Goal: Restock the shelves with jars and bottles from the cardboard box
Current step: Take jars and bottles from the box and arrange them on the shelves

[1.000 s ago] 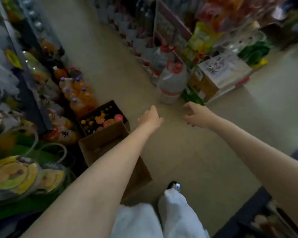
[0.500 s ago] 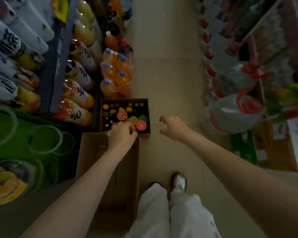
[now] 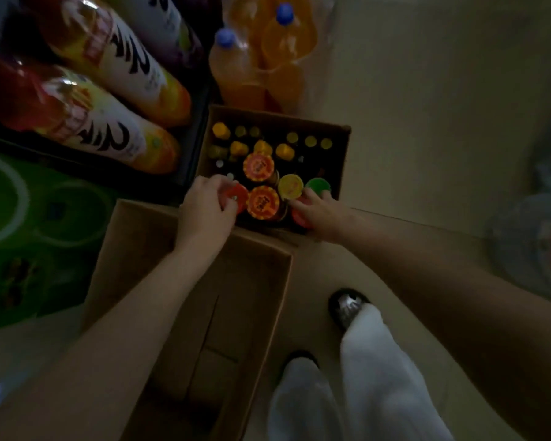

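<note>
Down at the floor, the cardboard box [image 3: 337, 154] looks nearly full; left hand [image 3: 207, 208] grips a red-lidded jar [image 3: 237, 195], right hand [image 3: 318, 211] curls over another jar [image 3: 299, 216].

L hand [image 3: 206, 209] on red lid [image 3: 237, 196] | R hand [image 3: 320, 213] in box [image 3: 342, 160]
</note>
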Demonstrator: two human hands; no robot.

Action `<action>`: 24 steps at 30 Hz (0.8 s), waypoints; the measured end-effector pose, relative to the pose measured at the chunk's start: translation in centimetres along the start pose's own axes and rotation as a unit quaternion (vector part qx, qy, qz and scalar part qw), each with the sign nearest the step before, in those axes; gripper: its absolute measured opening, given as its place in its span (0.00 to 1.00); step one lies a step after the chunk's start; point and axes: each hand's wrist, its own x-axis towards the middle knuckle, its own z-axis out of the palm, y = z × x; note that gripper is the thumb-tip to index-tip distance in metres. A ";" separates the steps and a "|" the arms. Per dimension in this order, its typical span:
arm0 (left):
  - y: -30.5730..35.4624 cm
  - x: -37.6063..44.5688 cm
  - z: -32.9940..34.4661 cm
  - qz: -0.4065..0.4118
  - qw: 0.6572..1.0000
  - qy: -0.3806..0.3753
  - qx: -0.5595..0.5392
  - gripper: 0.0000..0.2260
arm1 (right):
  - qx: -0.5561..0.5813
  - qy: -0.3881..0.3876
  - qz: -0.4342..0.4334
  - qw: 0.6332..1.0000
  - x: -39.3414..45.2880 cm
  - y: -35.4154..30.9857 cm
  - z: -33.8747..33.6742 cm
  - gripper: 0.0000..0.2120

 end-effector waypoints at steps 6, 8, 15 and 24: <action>-1.4 -1.2 -0.1 0.012 0.997 0.069 -0.044 0.15 | 0.046 0.013 0.046 0.998 0.5 0.4 -2.9 0.38; -1.5 -1.4 -1.2 0.011 0.995 0.069 -0.066 0.19 | 0.086 0.033 0.053 0.994 -0.3 0.9 -6.4 0.39; 0.7 0.2 -3.9 -0.008 0.964 -0.107 -0.244 0.40 | 0.254 0.045 -0.124 0.958 -3.7 -4.2 -20.8 0.26; -5.7 -2.2 -7.5 -0.146 0.880 0.014 -0.451 0.22 | 0.406 0.017 -0.073 0.911 4.0 -8.8 -15.1 0.17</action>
